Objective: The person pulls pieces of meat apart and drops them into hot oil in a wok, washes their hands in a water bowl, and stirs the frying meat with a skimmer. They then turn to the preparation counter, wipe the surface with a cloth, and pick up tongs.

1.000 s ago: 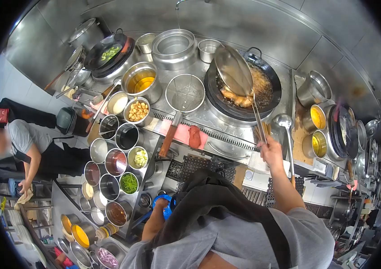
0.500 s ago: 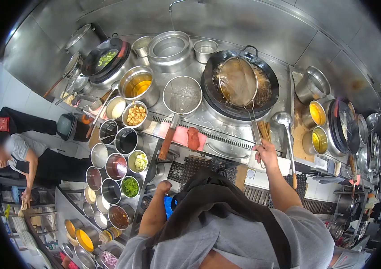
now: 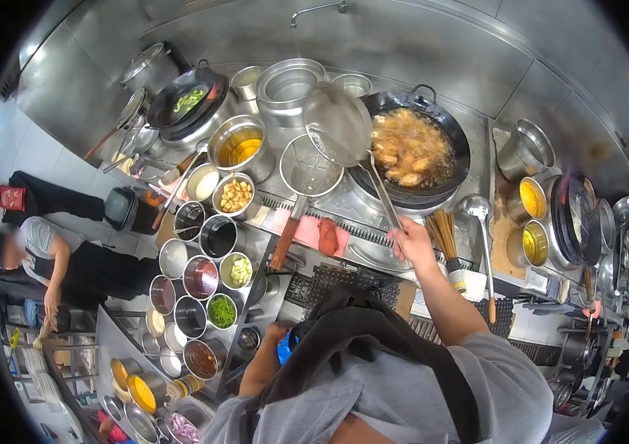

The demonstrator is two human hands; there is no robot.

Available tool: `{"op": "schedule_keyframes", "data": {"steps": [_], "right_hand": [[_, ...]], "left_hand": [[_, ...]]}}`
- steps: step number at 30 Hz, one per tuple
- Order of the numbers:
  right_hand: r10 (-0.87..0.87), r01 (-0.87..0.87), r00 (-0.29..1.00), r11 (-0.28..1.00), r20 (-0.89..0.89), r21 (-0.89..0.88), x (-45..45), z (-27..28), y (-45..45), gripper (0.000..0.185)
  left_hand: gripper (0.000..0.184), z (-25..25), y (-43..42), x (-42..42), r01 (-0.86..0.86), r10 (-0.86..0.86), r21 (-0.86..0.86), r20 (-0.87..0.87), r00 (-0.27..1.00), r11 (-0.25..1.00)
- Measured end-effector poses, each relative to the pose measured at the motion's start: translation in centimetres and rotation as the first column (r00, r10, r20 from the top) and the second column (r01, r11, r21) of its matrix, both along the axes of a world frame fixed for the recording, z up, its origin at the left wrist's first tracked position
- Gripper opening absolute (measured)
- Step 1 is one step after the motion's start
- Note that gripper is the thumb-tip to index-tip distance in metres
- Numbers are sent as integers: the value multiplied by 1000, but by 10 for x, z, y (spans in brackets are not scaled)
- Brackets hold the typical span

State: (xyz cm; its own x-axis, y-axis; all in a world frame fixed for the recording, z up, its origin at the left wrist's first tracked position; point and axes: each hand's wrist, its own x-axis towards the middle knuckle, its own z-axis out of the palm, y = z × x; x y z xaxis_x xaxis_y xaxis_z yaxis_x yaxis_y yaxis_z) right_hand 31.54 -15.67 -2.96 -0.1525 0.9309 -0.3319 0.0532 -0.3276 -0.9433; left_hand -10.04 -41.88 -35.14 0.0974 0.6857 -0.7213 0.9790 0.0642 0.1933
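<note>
My right hand [image 3: 412, 243] is closed round the handle of a mesh strainer [image 3: 338, 124]. The strainer's bowl is lifted over the left rim of a black wok [image 3: 456, 133]. Golden-brown food pieces [image 3: 407, 148] lie in bubbling oil inside the wok. Low at my left side is my left hand [image 3: 276, 333], beside something blue [image 3: 285, 349]; its fingers are too small and partly hidden to read. A second strainer [image 3: 311, 166] with a wooden handle rests on the stove, left of the wok.
A ladle [image 3: 474, 209] and a bamboo brush [image 3: 444, 237] are right of my right hand. Several metal pots of sauces and vegetables stand at left, near a pot of yellow oil [image 3: 240, 148]. A person [image 3: 52, 251] stands at far left. Another wok [image 3: 181, 100] holds green vegetables.
The strainer has moved from over the wok to its left side, uncovering the food in the oil. My right hand has shifted left with it. My left hand has lowered slightly.
</note>
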Motion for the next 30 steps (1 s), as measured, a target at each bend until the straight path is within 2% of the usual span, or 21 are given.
{"op": "schedule_keyframes", "data": {"steps": [2, 3, 4, 6, 8, 9, 10, 12, 14, 15, 16, 17, 18, 19, 20, 23, 24, 25, 26, 28, 30], "right_hand": [[-25, -79, 927, 962, 375, 260, 0, -8, 17, 32], [-108, -86, 889, 915, 444, 394, 8, -14, 23, 33], [-111, -83, 890, 914, 442, 397, 18, -8, 27, 33], [-195, 62, 878, 952, 438, 300, 44, 6, 37, 33], [-352, 166, 838, 892, 417, 420, 83, -5, 54, 33], [-400, 135, 756, 869, 518, 475, 104, -5, 63, 32], [-450, 97, 659, 845, 602, 526, 126, -5, 72, 31], [-460, 82, 602, 849, 653, 522, 167, -14, 91, 27], [-533, 52, 456, 815, 713, 576, 192, -18, 102, 26], [-536, 52, 458, 813, 710, 580, 199, -18, 107, 26], [-466, 104, 529, 865, 710, 490, 205, -18, 111, 23], [-393, 146, 600, 910, 697, 388, 210, -20, 114, 20], [-391, 144, 603, 911, 696, 387, 211, -23, 116, 20], [-379, 198, 681, 919, 626, 341, 210, -30, 119, 18], [-368, 246, 752, 926, 547, 285, 208, -39, 121, 17], [-342, 257, 851, 933, 400, 251, 206, -67, 130, 13], [-337, 253, 855, 934, 395, 250, 205, -69, 132, 13], [-358, 295, 887, 926, 292, 237, 200, -66, 132, 11], [-377, 336, 907, 917, 187, 217, 195, -63, 131, 10], [-357, 324, 918, 926, 174, 192, 187, -50, 127, 11], [-412, 416, 909, 898, -56, 141, 184, -49, 125, 14]], "left_hand": [[23, 1, -5, 1, -57, 57, -7, 44, 997, 998], [23, 4, -5, 0, -43, 43, -23, -9, 999, 999], [24, -6, -11, -2, -31, 28, -42, -60, 998, 999], [26, -16, -21, -8, 29, -28, 17, -65, 997, 999], [27, -16, -20, -5, -18, 20, 68, -27, 999, 997], [25, -7, -16, -1, 67, -64, 56, -45, 997, 996], [25, 2, -12, 3, 70, -67, 65, -44, 997, 995], [24, 17, -3, 11, 230, -229, 4, -47, 972, 973], [25, 23, 5, 19, 161, -161, -5, -37, 986, 987], [26, 24, 8, 23, 92, -92, -23, -25, 995, 996], [26, 24, 10, 27, 22, -23, -43, -15, 1000, 999], [26, 23, 14, 31, 20, -20, -42, -17, 1000, 999], [27, 21, 19, 36, -139, 138, -85, -11, 990, 987], [27, 20, 21, 40, -294, 295, -129, -12, 955, 947], [27, 19, 24, 39, -300, 300, -131, -19, 954, 945], [27, 28, 41, 36, -375, 365, -161, -90, 927, 913], [24, 22, 39, 30, -111, 111, 9, -34, 993, 994], [21, 20, 38, 26, 159, -157, 186, -27, 987, 970], [21, 16, 39, 25, 155, -151, 185, -33, 988, 970], [30, 16, 43, 29, 116, -111, 121, -43, 993, 986], [26, 17, 38, 37, 40, -36, 76, -58, 998, 996]]}}
